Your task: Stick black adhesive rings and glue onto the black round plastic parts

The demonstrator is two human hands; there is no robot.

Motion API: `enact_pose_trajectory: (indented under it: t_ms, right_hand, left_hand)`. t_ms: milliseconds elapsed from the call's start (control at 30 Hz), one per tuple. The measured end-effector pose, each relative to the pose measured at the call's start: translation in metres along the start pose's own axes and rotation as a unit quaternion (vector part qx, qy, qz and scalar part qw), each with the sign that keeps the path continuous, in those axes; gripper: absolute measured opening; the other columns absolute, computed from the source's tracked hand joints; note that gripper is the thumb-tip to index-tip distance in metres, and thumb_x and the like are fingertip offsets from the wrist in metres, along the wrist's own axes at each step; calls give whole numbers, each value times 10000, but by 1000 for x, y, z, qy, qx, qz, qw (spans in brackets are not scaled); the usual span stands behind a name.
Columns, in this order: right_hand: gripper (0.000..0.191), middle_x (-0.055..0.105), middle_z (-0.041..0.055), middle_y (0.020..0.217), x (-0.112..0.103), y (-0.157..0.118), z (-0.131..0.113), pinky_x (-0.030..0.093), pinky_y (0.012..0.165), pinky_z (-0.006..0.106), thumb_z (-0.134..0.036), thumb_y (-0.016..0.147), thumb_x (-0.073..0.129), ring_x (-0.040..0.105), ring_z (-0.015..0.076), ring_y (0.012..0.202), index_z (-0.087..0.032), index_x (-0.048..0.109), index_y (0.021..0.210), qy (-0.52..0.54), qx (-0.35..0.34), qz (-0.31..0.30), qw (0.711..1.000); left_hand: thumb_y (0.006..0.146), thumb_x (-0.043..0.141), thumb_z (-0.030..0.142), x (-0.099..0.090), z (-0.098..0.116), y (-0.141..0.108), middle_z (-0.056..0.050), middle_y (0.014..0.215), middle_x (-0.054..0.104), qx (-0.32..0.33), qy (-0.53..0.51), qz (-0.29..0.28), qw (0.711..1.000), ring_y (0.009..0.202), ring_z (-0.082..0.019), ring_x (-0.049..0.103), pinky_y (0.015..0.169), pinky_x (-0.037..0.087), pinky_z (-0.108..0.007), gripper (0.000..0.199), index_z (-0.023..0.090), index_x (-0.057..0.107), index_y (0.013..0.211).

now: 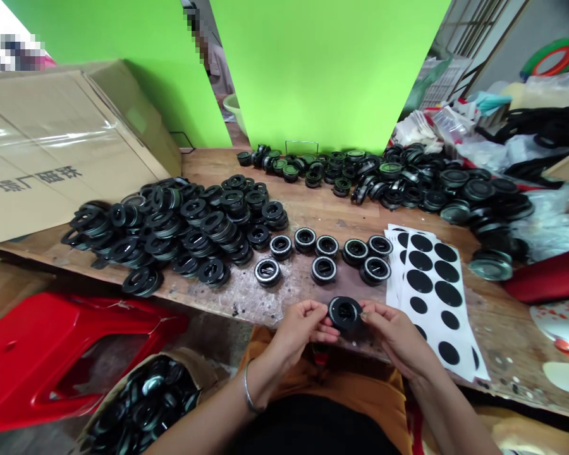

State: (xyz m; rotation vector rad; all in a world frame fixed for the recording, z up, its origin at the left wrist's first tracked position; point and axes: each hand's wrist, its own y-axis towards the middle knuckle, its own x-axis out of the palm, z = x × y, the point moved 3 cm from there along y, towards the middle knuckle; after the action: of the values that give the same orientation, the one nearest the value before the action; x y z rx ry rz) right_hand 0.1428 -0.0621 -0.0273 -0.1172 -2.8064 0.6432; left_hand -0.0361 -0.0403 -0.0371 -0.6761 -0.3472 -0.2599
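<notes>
Both my hands hold one round black part with a flat ring on top, just over the table's near edge. My left hand, with a silver bangle on the wrist, grips its left rim between thumb and fingers. At the right rim, the fingertips of my right hand pinch it. Beyond my hands stand several similar black parts with pale rings on their tops. Sheets of black round stickers lie to the right, close to my right hand.
A large heap of ringed black parts covers the table's left side, beside a cardboard box. More black parts line the back right. Below left are a red stool and a container of black parts. Green panels stand behind.
</notes>
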Motion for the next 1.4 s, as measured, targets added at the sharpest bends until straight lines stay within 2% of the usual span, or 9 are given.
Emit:
enact_pose_trajectory:
  t_ms: [200, 367, 567, 800, 1033, 1233, 1400]
  right_hand:
    - [136, 660, 37, 963, 0, 1, 1, 417, 781, 262, -299, 683, 758, 540, 171, 846, -171, 715, 699, -1, 11, -5, 1000]
    - [173, 655, 43, 944, 0, 3, 0, 422, 783, 270, -316, 645, 789, 545, 181, 857, -165, 705, 655, -7, 13, -4, 1000]
    - [168, 655, 45, 858, 0, 4, -2, 439, 735, 255, -316, 643, 783, 555, 181, 816, -169, 719, 690, -11, 25, -12, 1000]
    - [186, 652, 45, 864, 1, 6, -1, 435, 726, 244, -329, 627, 783, 552, 175, 805, -168, 696, 662, -26, 26, -9, 999]
    - [194, 648, 30, 878, 2, 5, 0, 427, 708, 241, -335, 643, 767, 540, 160, 769, -172, 662, 631, -44, 15, 14, 999]
    - [235, 652, 35, 946, 0, 5, 4, 428, 703, 262, -360, 694, 727, 551, 178, 791, -179, 605, 609, -106, -6, 32, 994]
    - [224, 636, 29, 892, 2, 6, 4, 399, 655, 261, -353, 708, 698, 530, 168, 747, -184, 580, 620, -146, -33, 41, 988]
  left_hand:
    - [816, 674, 326, 0, -1, 1, -39, 689, 627, -12, -5, -2, 1000, 595, -153, 687, 569, 577, -230, 253, 118, 531, 843]
    - [770, 719, 370, -1, -2, 1, -33, 682, 622, -8, -12, -9, 1000, 587, -150, 680, 565, 576, -234, 319, 116, 539, 843]
    - [739, 744, 422, -1, -3, 1, -33, 676, 621, -10, -8, -9, 1000, 587, -154, 679, 561, 573, -237, 374, 121, 540, 828]
    - [724, 752, 467, -2, -3, 2, -27, 676, 621, -7, -8, -12, 1000, 584, -155, 678, 566, 577, -248, 422, 125, 538, 848]
    - [659, 791, 483, -2, -3, 3, -22, 637, 630, -1, 9, 0, 1000, 555, -158, 676, 543, 573, -242, 467, 127, 539, 826]
    - [676, 764, 483, 3, 0, 3, 3, 588, 608, 13, 19, 11, 1000, 549, -170, 679, 531, 571, -246, 444, 152, 499, 809]
    - [684, 750, 462, 4, 2, 3, 35, 592, 588, 20, 12, 7, 1000, 555, -174, 682, 540, 580, -262, 443, 171, 477, 876]
